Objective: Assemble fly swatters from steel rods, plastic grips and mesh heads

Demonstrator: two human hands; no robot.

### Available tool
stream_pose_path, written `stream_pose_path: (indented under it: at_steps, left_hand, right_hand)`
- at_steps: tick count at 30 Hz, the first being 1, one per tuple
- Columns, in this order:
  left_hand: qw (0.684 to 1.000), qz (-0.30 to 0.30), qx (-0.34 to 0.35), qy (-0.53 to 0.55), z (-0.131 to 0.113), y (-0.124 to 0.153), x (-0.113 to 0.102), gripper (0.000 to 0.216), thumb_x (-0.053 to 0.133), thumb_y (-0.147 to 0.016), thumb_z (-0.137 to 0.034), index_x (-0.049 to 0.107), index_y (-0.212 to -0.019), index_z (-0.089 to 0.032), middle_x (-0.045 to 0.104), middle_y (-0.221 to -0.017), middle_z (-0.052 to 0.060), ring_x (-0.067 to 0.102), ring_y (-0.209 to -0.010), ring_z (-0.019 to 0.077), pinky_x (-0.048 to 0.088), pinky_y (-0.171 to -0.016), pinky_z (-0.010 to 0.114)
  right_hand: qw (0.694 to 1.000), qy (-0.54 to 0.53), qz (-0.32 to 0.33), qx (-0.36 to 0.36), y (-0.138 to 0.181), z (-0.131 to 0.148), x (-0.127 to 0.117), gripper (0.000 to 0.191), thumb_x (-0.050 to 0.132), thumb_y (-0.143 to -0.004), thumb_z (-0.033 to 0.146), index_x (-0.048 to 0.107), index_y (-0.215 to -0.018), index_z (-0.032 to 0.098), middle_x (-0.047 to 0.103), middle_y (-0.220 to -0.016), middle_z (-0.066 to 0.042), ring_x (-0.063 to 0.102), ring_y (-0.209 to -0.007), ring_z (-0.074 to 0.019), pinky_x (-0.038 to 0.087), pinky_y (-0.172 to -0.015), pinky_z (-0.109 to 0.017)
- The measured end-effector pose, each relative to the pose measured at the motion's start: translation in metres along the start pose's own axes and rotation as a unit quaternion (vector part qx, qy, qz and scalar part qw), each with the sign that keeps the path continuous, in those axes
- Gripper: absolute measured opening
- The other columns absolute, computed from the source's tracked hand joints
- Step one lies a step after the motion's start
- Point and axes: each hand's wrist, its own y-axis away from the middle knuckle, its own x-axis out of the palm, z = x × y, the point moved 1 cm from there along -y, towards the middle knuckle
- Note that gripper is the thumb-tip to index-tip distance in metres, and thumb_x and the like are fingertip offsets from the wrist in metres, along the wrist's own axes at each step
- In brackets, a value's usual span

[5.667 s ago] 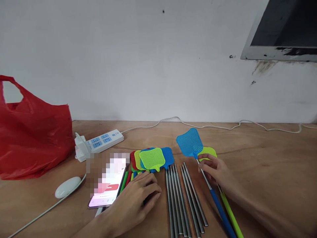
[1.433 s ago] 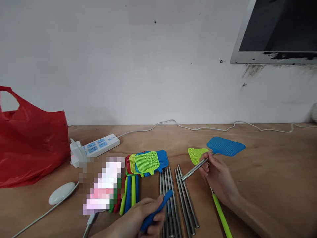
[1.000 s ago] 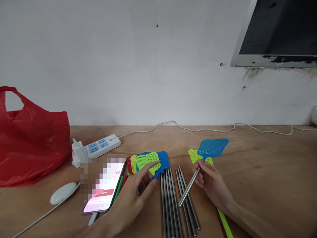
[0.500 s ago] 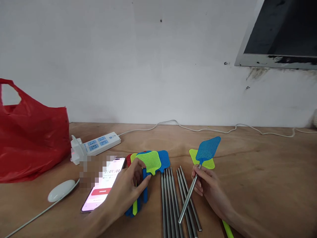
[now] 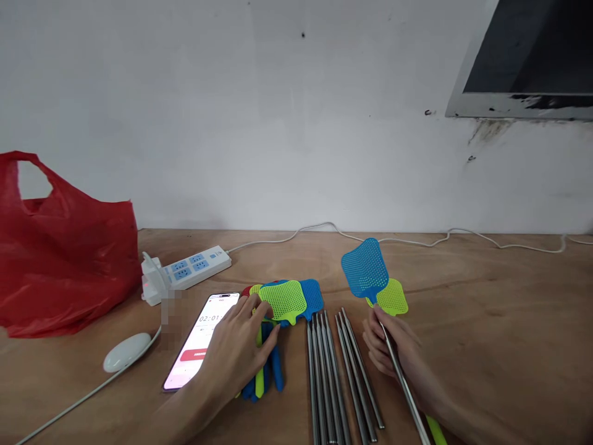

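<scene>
My right hand [image 5: 393,346] is closed around the metal rod [image 5: 403,377] of a fly swatter, gripping it just below its blue mesh head [image 5: 365,269]. That head is raised and partly covers a yellow-green swatter head [image 5: 393,298] on the table. My left hand [image 5: 238,346] is above a bunch of blue and yellow-green plastic handles [image 5: 277,368], fingers apart and curved; whether its fingertips touch them I cannot tell. Behind these handles lie stacked swatter heads [image 5: 283,301] in yellow-green, blue and red. Between my hands lie several bare metal rods [image 5: 327,383], in two groups.
Left of my left hand lies a lit phone [image 5: 194,346]. Beyond it are a white power strip [image 5: 199,269], a white oval device [image 5: 127,352] on a cable and a red plastic bag [image 5: 69,259]. A yellow-green handle [image 5: 435,429] lies partly under my right forearm.
My right hand has turned the swatter: its head now leans left and its rod points down right. The blue handle by my left hand now lies among the others, and those fingers have spread.
</scene>
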Motion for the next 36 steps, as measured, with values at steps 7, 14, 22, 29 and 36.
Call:
stream_pose_path:
  at_steps: [7,14,22,29,36]
  left_hand:
    - [0.994,-0.026,0.002,0.109,-0.007,-0.002,-0.007,0.013,0.047,-0.096,-0.031,0.057,-0.093,-0.022,0.061,-0.094,0.007,0.061,-0.087,0.027,0.051,-0.071,0.038]
    - [0.98,-0.067,0.012,0.186,-0.003,-0.002,-0.01,0.017,0.049,-0.098,-0.026,0.053,-0.114,-0.023,0.063,-0.108,0.008,0.062,-0.097,0.0256,0.052,-0.079,0.037]
    - [0.967,-0.054,0.06,0.242,-0.003,0.004,-0.008,0.043,0.043,-0.097,-0.015,0.049,-0.137,-0.029,0.061,-0.129,0.009,0.058,-0.117,0.0269,0.051,-0.096,0.042]
    - [0.96,-0.061,0.063,0.266,-0.002,0.004,-0.012,0.031,0.042,-0.095,-0.012,0.063,-0.113,-0.026,0.063,-0.124,0.009,0.057,-0.115,0.0275,0.049,-0.094,0.043]
    - [0.929,0.025,-0.032,0.368,-0.011,0.001,-0.016,0.023,0.05,-0.098,-0.033,0.055,-0.08,-0.022,0.059,-0.068,-0.001,0.061,-0.065,0.0165,0.05,-0.061,0.026]
  right_hand:
    - [0.982,-0.049,0.144,0.108,0.002,0.007,-0.002,0.042,0.072,-0.074,0.059,0.05,-0.073,0.023,0.033,-0.037,0.015,0.009,-0.028,-0.0017,0.011,-0.029,-0.015]
    - [0.951,-0.011,0.239,0.196,0.007,0.003,-0.003,0.044,0.065,-0.081,0.054,0.042,-0.062,0.022,0.028,-0.033,0.014,0.01,-0.027,-0.0026,0.009,-0.028,-0.016]
    - [0.918,0.025,0.325,0.225,0.014,-0.007,-0.002,0.04,0.056,-0.085,0.053,0.044,-0.063,0.023,0.03,-0.032,0.014,0.009,-0.024,-0.004,0.009,-0.025,-0.017]
    - [0.926,0.101,0.318,0.179,0.017,-0.006,0.006,0.049,0.059,-0.079,0.063,0.041,-0.056,0.024,0.026,-0.029,0.014,0.011,-0.024,-0.0042,0.009,-0.027,-0.02]
    - [0.928,0.199,0.266,0.166,0.024,0.004,0.01,0.053,0.058,-0.076,0.069,0.041,-0.056,0.023,0.034,-0.036,0.011,0.018,-0.028,-0.0035,0.006,-0.03,-0.022]
